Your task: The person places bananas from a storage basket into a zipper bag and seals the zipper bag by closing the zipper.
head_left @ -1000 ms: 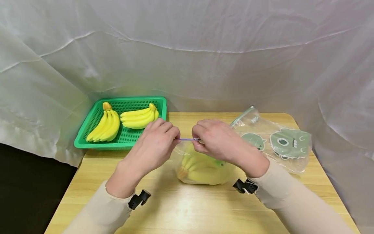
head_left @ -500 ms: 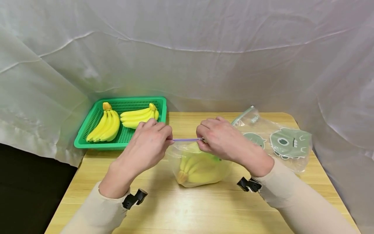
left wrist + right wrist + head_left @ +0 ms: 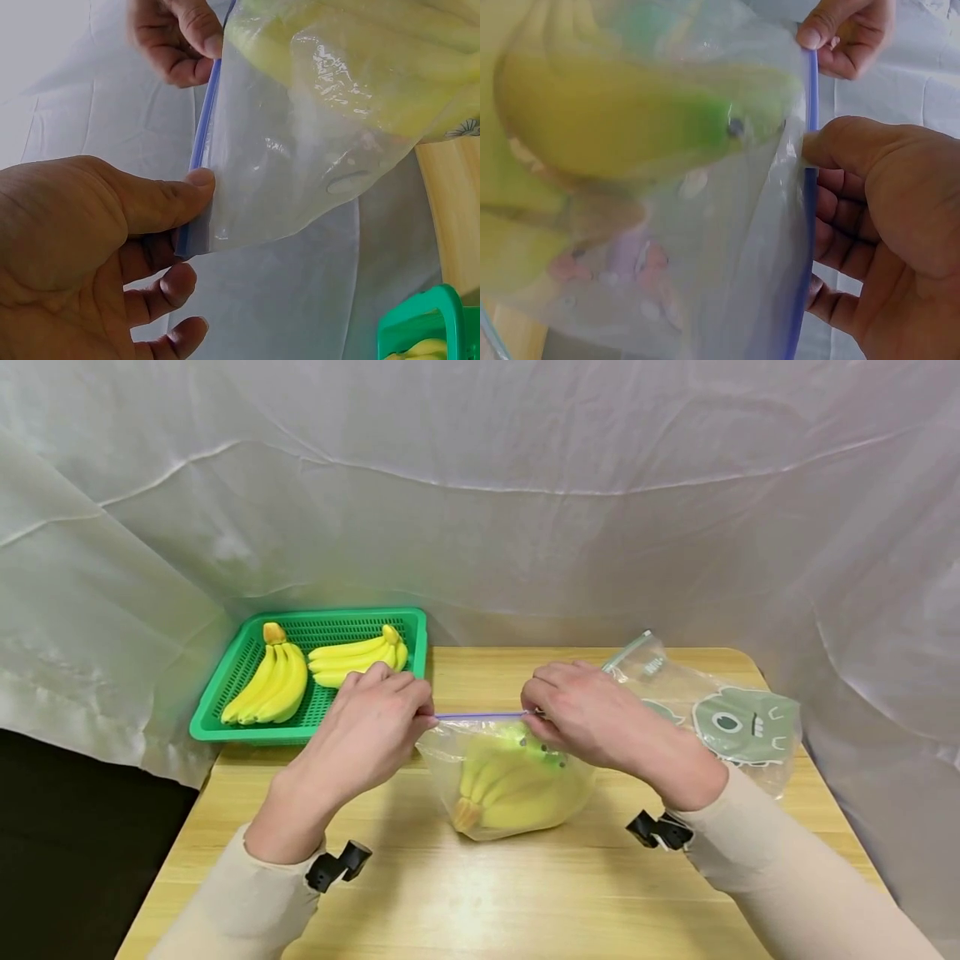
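A clear zip bag [image 3: 510, 781] holding a bunch of yellow bananas [image 3: 506, 789] stands on the wooden table [image 3: 480, 893]. Its blue zip strip [image 3: 480, 716] runs level between both hands. My left hand [image 3: 375, 731] pinches the strip's left end [image 3: 196, 191] between thumb and fingers. My right hand [image 3: 585, 714] pinches the strip [image 3: 808, 142] further right. The bananas [image 3: 615, 112] fill the bag [image 3: 667, 225] in the right wrist view. In the left wrist view the bag [image 3: 315, 127] hangs below the strip.
A green basket [image 3: 247, 727] at the table's back left holds two banana bunches [image 3: 273, 681]. More clear bags with green cartoon prints [image 3: 720, 722] lie at the back right. White cloth [image 3: 480, 485] hangs behind and around the table.
My two hands have moved apart along the blue zip strip, the left one leftward and the right one rightward. More of the strip shows between them now.
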Tool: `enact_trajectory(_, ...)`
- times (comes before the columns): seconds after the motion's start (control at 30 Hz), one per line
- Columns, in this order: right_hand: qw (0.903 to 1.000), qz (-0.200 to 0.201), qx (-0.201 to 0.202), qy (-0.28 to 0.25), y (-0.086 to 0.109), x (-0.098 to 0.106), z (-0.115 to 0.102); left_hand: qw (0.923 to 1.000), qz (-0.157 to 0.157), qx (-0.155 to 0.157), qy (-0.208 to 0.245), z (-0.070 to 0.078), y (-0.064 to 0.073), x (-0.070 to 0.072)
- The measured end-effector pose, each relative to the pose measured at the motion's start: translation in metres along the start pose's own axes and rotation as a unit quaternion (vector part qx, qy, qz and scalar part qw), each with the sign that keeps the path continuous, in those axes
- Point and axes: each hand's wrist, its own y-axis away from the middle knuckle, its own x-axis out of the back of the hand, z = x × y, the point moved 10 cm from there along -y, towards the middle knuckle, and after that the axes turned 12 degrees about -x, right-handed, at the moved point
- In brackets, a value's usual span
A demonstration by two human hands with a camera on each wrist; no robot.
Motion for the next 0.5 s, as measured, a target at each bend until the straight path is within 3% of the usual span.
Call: enact_trajectory(0.5, 0.9998, 0.0, -0.013, -0.012, 0.014, 0.005, 0.021, 0.9997, -0.007, 0.013, 0.019, -0.009, 0.004, 0.0)
